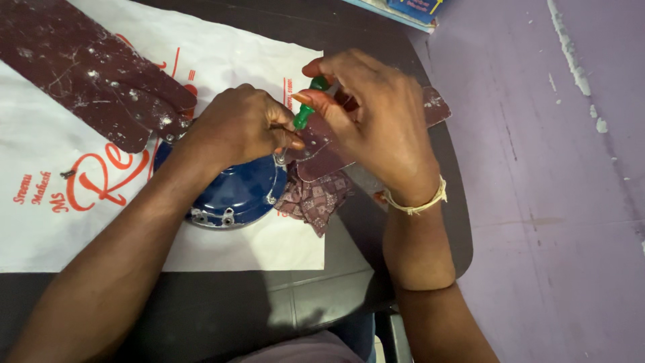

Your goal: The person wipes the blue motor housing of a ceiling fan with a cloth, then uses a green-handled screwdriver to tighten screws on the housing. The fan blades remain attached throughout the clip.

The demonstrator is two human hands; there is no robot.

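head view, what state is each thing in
screwdriver: upright, tip down, gripped by right hand
left hand: closed, resting on blue disc
blue disc: flat on the white sheet
cloth: crumpled beside the disc
maroon blade: lying flat, scratched

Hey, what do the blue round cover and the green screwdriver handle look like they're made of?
The blue round cover looks like painted or enamelled metal: glossy sheen, bare silvery tabs at its rim. The green screwdriver handle, pinched by the right hand, looks like smooth translucent plastic. The left hand rests on the cover.
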